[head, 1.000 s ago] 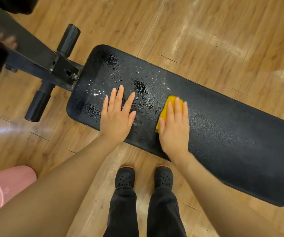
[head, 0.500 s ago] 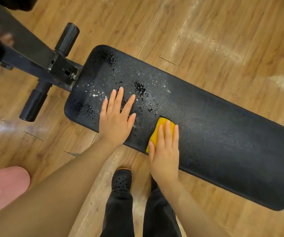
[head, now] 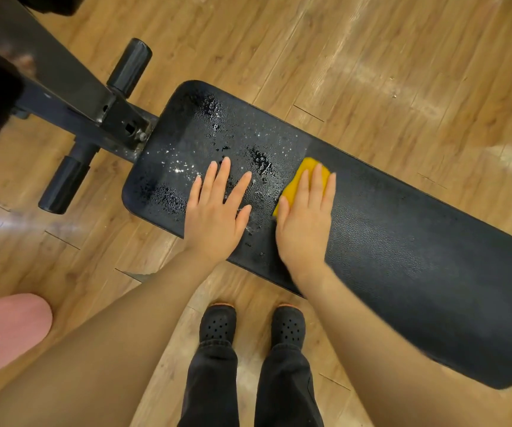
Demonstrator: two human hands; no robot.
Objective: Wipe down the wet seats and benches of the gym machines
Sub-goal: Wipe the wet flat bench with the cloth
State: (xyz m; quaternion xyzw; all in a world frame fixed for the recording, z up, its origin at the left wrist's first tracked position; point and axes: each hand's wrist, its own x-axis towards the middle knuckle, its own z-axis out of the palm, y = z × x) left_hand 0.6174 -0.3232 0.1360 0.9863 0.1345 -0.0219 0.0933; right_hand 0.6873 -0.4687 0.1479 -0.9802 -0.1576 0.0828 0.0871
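Note:
A long black padded bench (head: 402,248) runs from upper left to lower right over the wooden floor. Water droplets (head: 214,134) speckle its left end; the right part looks dull and dry. My left hand (head: 217,211) lies flat on the wet part, fingers spread, holding nothing. My right hand (head: 305,217) presses a yellow cloth (head: 301,177) flat on the pad just right of the droplets; only the cloth's far edge shows past my fingers.
The bench's black metal frame (head: 73,97) with two foam roller pads (head: 130,67) (head: 62,186) joins at the left end. My feet in black clogs (head: 217,323) stand before the bench. Something pink (head: 5,331) sits at the lower left on the floor.
My right hand slid the yellow cloth from the pad's middle toward the near edge, then back away from me. My left hand stayed put.

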